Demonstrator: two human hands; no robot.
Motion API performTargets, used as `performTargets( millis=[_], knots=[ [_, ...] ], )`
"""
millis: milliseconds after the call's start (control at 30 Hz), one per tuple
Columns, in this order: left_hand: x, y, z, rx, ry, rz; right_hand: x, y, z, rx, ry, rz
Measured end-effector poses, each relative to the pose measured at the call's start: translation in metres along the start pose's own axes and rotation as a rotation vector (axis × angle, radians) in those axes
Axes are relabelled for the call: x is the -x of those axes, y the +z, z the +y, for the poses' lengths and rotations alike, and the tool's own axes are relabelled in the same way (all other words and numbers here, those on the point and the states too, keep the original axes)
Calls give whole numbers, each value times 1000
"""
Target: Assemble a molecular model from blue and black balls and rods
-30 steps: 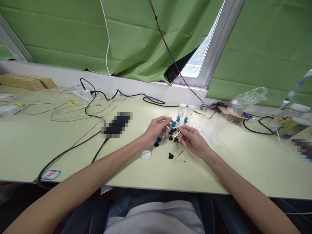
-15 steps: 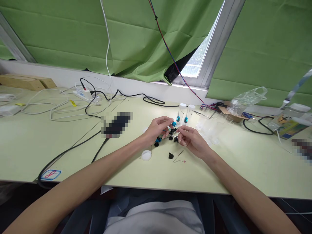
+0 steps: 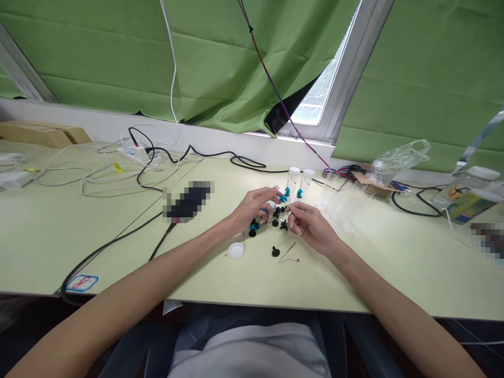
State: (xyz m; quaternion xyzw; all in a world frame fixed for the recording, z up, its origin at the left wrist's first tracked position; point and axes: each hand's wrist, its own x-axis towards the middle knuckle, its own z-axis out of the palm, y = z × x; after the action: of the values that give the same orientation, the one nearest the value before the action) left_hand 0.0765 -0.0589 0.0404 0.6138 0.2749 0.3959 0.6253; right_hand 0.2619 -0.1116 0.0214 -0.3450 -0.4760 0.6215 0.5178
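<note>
A small blue part [image 3: 282,199] with a thin metal rod sits between my two hands above the table. My left hand [image 3: 252,210] holds it at the fingertips, its index finger lifted a little. My right hand [image 3: 309,223] pinches the rod between thumb and index finger; its far end is hidden in the grip. Beneath the hands lies a cluster of small black parts [image 3: 277,212], with a blue-and-black part [image 3: 254,227] by my left hand. Nearer me are a black round-based part [image 3: 275,252], a bent wire [image 3: 289,259] and a white round cap [image 3: 236,251].
Two clear tubes with white lids [image 3: 294,172] stand behind the hands, holding blue parts. Clear plastic pieces [image 3: 342,207] lie to the right, near a cardboard box [image 3: 374,185] with a plastic bag. A blurred dark device [image 3: 189,202] and cables [image 3: 114,239] lie left.
The index finger of my left hand has lifted slightly off the blue part, and more of that part shows. My right hand has barely moved.
</note>
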Motion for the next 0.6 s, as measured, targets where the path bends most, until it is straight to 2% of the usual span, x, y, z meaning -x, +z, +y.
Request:
performTargets(
  millis=[600],
  knots=[
    [-1,-2,0,-68,37,-16,1,2,-2,19,-5,17]
  ],
)
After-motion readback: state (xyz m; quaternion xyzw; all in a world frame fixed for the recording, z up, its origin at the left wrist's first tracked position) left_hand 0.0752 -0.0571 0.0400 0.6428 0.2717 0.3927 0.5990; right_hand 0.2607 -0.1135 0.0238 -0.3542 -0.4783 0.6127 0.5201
